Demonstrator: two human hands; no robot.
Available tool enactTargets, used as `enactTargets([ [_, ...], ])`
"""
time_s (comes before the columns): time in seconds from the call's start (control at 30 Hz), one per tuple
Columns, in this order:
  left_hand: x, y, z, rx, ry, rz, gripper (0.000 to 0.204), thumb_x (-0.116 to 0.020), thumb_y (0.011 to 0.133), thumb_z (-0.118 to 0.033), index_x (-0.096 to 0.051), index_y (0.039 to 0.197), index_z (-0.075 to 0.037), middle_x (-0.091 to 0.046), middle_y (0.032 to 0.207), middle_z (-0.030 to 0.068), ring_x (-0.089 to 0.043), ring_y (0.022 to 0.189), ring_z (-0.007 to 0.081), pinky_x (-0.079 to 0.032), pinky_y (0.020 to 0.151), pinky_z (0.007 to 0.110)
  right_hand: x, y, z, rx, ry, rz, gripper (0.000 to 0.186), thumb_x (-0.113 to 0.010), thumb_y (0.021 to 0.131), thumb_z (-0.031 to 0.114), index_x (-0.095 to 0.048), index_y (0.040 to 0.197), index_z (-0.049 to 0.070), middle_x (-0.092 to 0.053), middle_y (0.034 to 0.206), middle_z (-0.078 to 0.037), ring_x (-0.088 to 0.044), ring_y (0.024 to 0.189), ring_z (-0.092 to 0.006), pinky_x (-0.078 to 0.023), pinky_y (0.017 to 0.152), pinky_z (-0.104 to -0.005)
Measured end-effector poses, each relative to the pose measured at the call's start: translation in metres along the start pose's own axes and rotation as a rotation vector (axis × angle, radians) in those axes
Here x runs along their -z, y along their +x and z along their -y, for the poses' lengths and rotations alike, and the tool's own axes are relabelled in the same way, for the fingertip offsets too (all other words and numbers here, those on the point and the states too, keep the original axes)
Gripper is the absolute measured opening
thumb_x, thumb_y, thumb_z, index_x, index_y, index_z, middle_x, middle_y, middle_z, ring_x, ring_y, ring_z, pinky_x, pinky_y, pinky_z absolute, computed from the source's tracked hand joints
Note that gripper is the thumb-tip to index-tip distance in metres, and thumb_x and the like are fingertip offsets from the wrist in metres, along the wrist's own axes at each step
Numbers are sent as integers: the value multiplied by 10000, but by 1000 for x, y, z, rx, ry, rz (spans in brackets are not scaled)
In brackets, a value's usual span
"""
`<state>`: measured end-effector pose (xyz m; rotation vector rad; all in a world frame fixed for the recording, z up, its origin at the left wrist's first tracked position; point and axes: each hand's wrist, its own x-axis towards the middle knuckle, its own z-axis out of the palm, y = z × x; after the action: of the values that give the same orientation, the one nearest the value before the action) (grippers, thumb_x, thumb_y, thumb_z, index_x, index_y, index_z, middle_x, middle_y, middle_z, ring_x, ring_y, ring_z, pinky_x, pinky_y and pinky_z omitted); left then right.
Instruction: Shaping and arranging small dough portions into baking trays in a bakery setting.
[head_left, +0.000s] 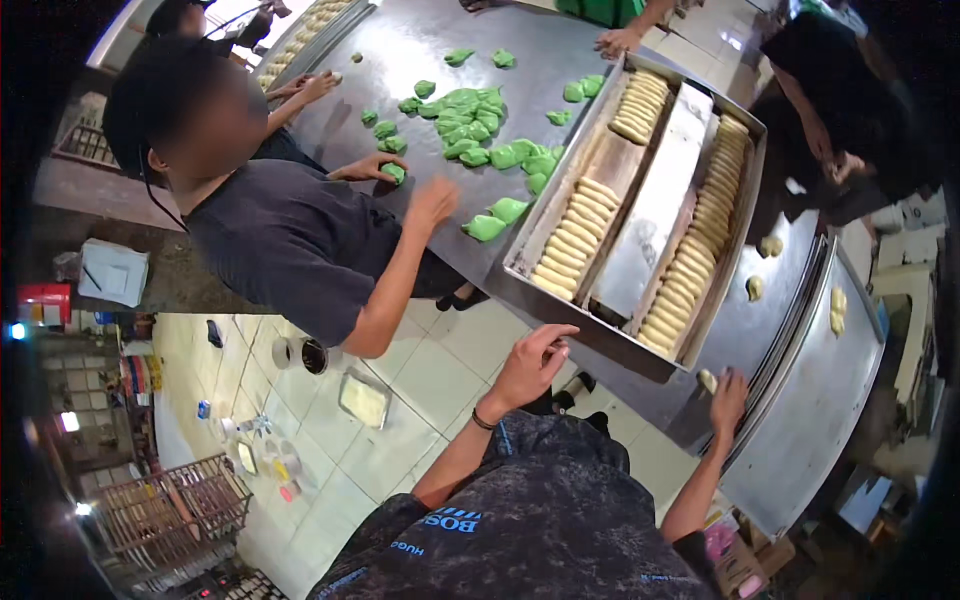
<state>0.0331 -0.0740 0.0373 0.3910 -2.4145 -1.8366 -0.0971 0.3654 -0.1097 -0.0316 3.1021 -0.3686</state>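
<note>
A deep rectangular metal tray rests on the steel table in front of me. Pale dough rolls line its left side, and another row of dough rolls fills the right. Between the rows lies a long metal plate. My left hand hovers by the tray's near edge, fingers loosely bent and apart, holding nothing. At the table's near right, my right hand has its fingers stretched down beside a small pale dough piece; whether they touch it I cannot tell.
Green dough lumps spread over the table at the left, where a co-worker's hand holds one. Another person's hand is by the tray's far corner. Stacked flat trays lie right, near loose dough pieces.
</note>
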Motion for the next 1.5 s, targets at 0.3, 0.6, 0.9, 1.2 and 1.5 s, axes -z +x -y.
enactTargets([
  [0.3,23,115,33,17,-246,210,312,-577,987,-23,-648,1288,10,-714,1203,97,-695,996,198,-550,856,313,83,58,74,-68,699,206,212,-660,995,198,-593,1084,17,-601,927,-72,-579,840,-201,-513,776,-356],
  [0.6,-4,272,18,96,-438,431,298,-592,1035,-141,-639,1304,-22,-699,1049,70,-633,843,130,-529,758,258,92,159,320,-33,1142,472,271,-686,911,18,-611,1171,23,-621,1004,-66,-585,873,-158,-510,797,-287],
  [0.9,28,348,50,164,-317,337,273,-699,863,-2,-713,1136,-20,-698,1031,49,-620,825,136,-520,757,256,55,244,372,108,855,514,318,-688,828,-88,-663,1134,-6,-674,962,-65,-609,841,-166,-502,782,-288],
  [1.2,45,419,103,-184,306,375,242,-592,866,-9,-711,1075,-36,-667,1011,139,-618,844,320,-526,800,407,-20,315,398,476,454,498,275,-627,823,-25,-743,1071,-3,-735,991,-159,-623,762,-337,-538,762,-423],
  [1.5,27,425,129,-402,441,359,405,-597,860,-1,-641,1263,-7,-663,1155,198,-608,957,403,-519,871,460,-46,325,398,508,357,502,324,-565,813,-19,-739,1086,-25,-729,1070,-199,-644,838,-389,-530,795,-456],
])
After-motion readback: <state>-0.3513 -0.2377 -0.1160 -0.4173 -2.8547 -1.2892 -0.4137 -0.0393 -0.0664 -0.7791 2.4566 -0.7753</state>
